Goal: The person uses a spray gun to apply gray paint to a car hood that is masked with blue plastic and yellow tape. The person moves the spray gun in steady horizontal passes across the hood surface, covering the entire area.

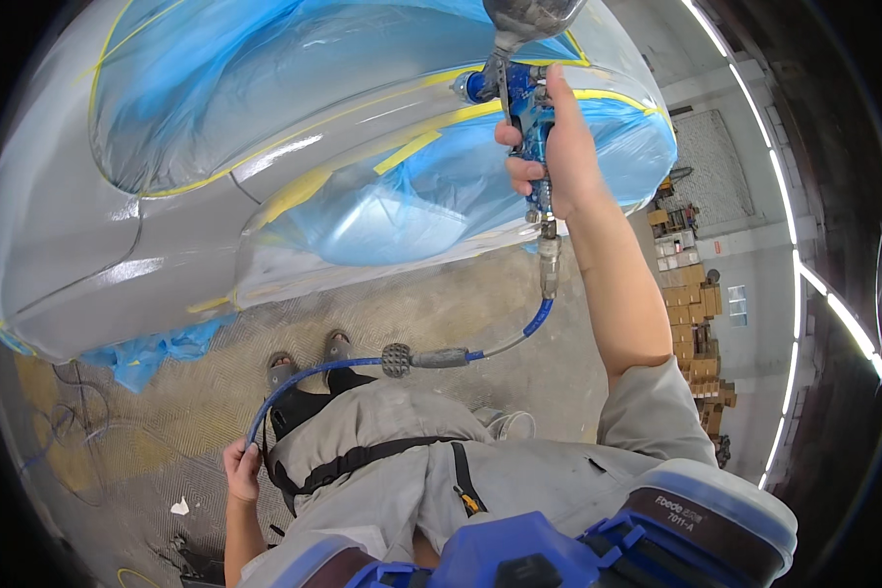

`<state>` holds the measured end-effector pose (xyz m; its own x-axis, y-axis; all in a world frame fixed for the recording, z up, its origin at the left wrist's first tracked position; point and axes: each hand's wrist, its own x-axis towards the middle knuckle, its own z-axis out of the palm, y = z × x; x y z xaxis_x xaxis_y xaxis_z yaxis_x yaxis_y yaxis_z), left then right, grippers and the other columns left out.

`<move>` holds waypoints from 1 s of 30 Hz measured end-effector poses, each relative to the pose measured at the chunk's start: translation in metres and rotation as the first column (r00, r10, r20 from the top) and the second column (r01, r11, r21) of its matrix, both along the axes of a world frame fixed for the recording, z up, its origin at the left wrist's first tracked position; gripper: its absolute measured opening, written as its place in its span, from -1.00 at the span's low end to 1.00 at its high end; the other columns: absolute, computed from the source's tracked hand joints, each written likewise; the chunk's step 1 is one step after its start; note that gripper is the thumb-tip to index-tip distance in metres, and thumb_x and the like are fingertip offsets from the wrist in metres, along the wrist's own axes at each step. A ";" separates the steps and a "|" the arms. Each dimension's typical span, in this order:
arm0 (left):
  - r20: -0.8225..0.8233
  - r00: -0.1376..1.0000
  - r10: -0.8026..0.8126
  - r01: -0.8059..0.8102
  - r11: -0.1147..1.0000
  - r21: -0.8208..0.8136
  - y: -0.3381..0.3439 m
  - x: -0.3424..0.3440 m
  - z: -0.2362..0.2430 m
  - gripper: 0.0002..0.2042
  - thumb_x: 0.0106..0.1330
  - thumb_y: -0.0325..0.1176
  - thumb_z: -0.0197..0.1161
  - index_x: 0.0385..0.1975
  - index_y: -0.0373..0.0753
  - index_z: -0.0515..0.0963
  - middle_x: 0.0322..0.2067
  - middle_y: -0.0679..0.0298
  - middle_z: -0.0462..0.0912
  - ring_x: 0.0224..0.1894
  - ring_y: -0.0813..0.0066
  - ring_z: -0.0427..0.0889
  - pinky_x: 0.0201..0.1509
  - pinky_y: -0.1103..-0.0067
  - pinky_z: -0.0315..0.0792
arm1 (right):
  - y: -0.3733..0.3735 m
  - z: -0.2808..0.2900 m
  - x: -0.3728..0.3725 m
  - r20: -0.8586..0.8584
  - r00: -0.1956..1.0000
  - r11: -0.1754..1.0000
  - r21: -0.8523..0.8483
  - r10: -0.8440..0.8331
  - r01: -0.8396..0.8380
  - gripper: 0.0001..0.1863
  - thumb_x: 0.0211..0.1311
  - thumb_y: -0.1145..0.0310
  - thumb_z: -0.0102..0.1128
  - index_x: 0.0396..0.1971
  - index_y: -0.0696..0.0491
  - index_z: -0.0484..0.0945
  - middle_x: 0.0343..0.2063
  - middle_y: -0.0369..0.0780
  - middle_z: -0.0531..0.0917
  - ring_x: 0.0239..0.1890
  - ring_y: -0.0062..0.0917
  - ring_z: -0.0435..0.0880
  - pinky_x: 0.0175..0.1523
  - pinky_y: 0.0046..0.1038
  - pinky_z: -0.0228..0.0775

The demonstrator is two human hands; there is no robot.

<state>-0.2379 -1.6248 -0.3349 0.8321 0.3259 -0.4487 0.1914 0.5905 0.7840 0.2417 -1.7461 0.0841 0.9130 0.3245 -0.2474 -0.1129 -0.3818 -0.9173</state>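
My right hand (559, 147) is closed round a blue spray gun (529, 108), its grey cup (527, 18) at the top of the view and a metal fitting (550, 265) below. A blue hose (537, 318) curves from it, through a grey inline piece (439, 359), down to my left hand (243, 465), whose fingers grip it at waist height. Ahead of the gun is a grey car body (78, 265) masked with blue plastic film (382, 216) and yellow tape (299, 196).
Below the car are concrete floor (490, 343), my sandalled feet (338, 348) and loose blue plastic (157, 348). Hoses (69, 412) lie at the left. A bucket (514, 426) stands behind my legs. Stacked cardboard boxes (696, 304) line the right wall. Mask filters (701, 519) fill the lower edge.
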 end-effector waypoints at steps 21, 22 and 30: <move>0.012 0.995 0.101 -0.102 0.990 0.099 -0.025 0.027 0.030 -0.55 0.50 -0.19 0.14 -0.68 -0.09 0.21 -0.73 0.53 0.16 -0.68 0.74 0.07 -0.60 0.61 -0.10 | -0.098 -0.035 0.025 -0.006 0.994 0.957 0.268 -0.112 0.110 -0.25 0.43 -0.45 -0.38 -0.27 0.02 0.42 -0.52 -0.34 0.48 -0.75 -0.68 0.22 -0.65 -0.53 0.14; 0.043 0.990 0.131 -0.135 0.986 0.095 -0.023 0.023 0.026 -0.55 0.51 -0.20 0.13 -0.68 -0.09 0.21 -0.74 0.53 0.16 -0.69 0.73 0.08 -0.60 0.62 -0.09 | -0.098 -0.045 0.017 -0.025 0.996 0.961 0.262 -0.086 0.090 -0.22 0.42 -0.47 -0.39 -0.28 0.03 0.43 -0.52 -0.34 0.48 -0.75 -0.68 0.22 -0.64 -0.54 0.14; 0.005 0.989 0.145 -0.145 0.978 0.151 -0.025 0.015 0.027 -0.59 0.51 -0.23 0.15 -0.67 -0.12 0.29 -0.74 0.48 0.25 -0.69 0.71 0.14 -0.60 0.63 -0.05 | -0.105 -0.073 0.019 -0.091 0.968 0.931 0.307 0.235 -0.197 -0.19 0.43 -0.47 -0.43 -0.27 0.07 0.45 -0.52 -0.37 0.47 -0.76 -0.69 0.22 -0.64 -0.53 0.15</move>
<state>-0.2226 -1.6496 -0.3082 0.7685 0.5071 -0.3903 0.1174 0.4878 0.8650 0.2610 -1.8507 0.0113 0.7810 0.5855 -0.2173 -0.1776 -0.1254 -0.9761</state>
